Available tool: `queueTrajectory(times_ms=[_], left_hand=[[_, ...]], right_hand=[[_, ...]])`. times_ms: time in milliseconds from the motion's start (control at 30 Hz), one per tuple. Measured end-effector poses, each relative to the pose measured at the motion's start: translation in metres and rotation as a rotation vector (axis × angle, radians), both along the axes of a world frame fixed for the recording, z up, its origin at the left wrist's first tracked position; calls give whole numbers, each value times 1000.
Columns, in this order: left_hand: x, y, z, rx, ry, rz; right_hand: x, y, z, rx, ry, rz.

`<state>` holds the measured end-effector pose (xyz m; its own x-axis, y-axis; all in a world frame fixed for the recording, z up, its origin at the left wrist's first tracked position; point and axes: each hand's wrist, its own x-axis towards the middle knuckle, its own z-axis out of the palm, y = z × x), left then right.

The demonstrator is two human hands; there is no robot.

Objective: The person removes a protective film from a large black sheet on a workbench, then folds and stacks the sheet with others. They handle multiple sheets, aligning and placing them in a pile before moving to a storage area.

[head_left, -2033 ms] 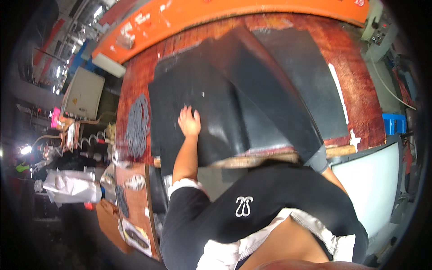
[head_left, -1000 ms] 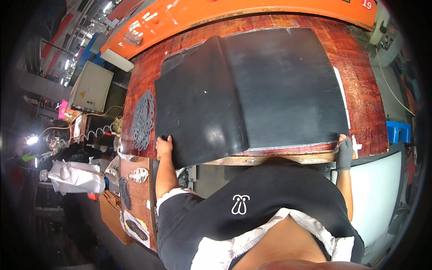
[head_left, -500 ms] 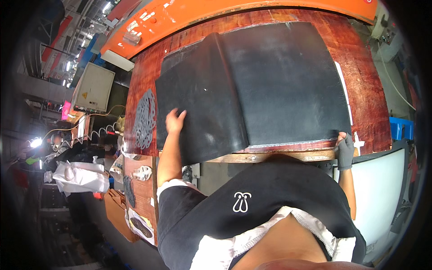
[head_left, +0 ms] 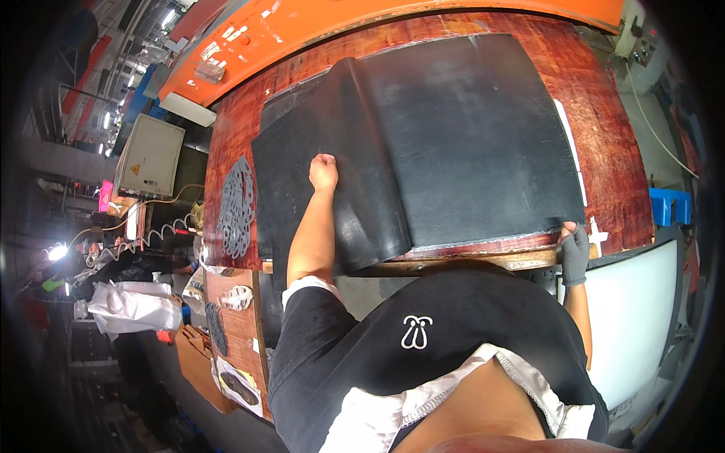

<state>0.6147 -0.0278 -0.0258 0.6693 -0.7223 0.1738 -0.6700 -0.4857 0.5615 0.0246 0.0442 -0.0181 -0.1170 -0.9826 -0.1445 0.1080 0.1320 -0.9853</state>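
Note:
A large black sheet (head_left: 468,136), smooth and leather-like, covers most of the red-brown board (head_left: 612,128). Its left part is a black flap (head_left: 291,166), with a raised fold running toward my body. My bare left hand (head_left: 323,174) is closed over this flap, left of the fold; its fingertips are at the surface, and what they hold, if anything, is hidden. At the sheet's near right corner, my right hand (head_left: 574,243), in a grey fingerless glove, pinches the edge between thumb and fingers.
Grey cut-out net-like scrap (head_left: 238,208) lies on the board's left side. An orange machine beam (head_left: 302,38) spans the far edge. Left stands a beige electrical box (head_left: 151,156); lower left, a side table (head_left: 249,321) holds small cut pieces. At right is a blue bin (head_left: 671,206).
My left hand has moved right and away from me across the flap, its spread fingers now closed. A small white speck on the flap no longer shows. My right hand stays at the corner.

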Motion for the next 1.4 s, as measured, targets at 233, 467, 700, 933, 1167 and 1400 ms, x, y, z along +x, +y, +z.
queueTrajectory(times_ms=[233,467,700,933,1167,1400], left_hand=[[-16,36,23,-398,736,31],[-142,84,75,-296,1174,-397],[-222,108,101,-69,1531,-737],[-166,146,121,-390,1376,-548],[-117,186,124,-585,666,-538],[-65,210,111,-586,229,-506]], right_hand=[[5,-10,-2,25,-23,38],[79,-15,30,26,-117,215],[189,-11,98,-352,117,540],[275,-1,117,-89,-241,614],[352,35,115,-22,-295,730],[403,72,104,-114,-152,755]])
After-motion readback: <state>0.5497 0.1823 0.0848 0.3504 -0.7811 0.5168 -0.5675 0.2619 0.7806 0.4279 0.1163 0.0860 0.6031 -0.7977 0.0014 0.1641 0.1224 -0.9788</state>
